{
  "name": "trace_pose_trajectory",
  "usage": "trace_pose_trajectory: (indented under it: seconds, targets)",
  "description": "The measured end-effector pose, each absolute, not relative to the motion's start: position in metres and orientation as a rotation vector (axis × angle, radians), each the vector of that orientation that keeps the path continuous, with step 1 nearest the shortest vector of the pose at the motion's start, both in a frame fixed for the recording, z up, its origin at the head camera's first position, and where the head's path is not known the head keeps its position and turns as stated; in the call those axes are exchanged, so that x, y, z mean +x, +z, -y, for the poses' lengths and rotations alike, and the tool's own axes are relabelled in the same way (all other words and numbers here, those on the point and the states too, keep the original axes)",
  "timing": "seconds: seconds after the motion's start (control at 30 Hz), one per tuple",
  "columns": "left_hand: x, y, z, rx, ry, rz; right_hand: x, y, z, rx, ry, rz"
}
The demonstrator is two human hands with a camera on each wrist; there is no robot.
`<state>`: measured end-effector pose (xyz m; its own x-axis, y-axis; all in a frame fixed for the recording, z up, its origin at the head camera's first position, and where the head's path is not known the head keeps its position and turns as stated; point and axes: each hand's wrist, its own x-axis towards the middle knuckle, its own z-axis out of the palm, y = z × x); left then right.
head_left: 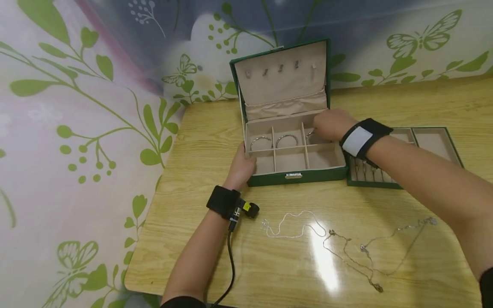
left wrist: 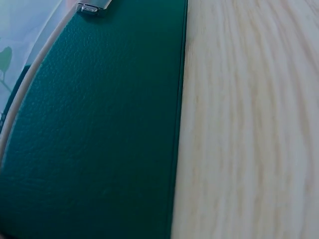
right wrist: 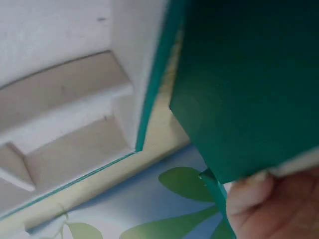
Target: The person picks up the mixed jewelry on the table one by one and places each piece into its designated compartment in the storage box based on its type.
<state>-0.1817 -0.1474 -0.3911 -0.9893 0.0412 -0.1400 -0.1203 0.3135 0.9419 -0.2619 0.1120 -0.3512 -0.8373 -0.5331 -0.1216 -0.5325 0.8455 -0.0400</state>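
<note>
A green jewelry box [head_left: 296, 175] stands with its lid [head_left: 285, 83] raised and a beige divided inside. Three silver bracelets lie in its back compartments: one bracelet [head_left: 260, 137] at left, another bracelet [head_left: 286, 136] in the middle, and a third bracelet [head_left: 308, 136] at right, partly covered by my right hand. My left hand [head_left: 242, 164] grips the box's left wall near the front corner. At the back right, my right hand [head_left: 333, 124] holds the box's right wall; a digit touches the rim in the right wrist view, while its other fingers are hidden.
Right of the box lies a green-edged jewelry tray [head_left: 435, 143] holding rings, partly under my right forearm. On the wooden table [head_left: 192, 171] in front lie a silver necklace [head_left: 294, 236], a darker chain necklace [head_left: 348, 261] and another silver necklace [head_left: 410, 252]. Patterned cloth [head_left: 96, 128] stands behind and left.
</note>
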Motion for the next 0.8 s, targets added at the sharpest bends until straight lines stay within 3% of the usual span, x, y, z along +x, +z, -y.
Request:
trace_pose_trajectory:
  seconds: [0.27, 0.43, 0.6, 0.8]
  targets:
    - [-0.167, -0.37, 0.145, -0.027, 1.63, -2.632, -0.248, -0.335, -0.122, -0.877, -0.24, -2.825]
    - [-0.149, -0.349, 0.138, 0.195, 1.588, -2.811, -0.227, -0.322, -0.131, -0.956, -0.304, -2.886]
    - [-0.122, -0.335, 0.129, 0.487, 1.496, -2.815, -0.19, -0.309, -0.14, -1.001, -0.389, -3.044]
    - [-0.102, -0.336, 0.12, 0.709, 1.021, -2.637, -0.134, -0.304, -0.137, -1.245, -0.525, -3.086]
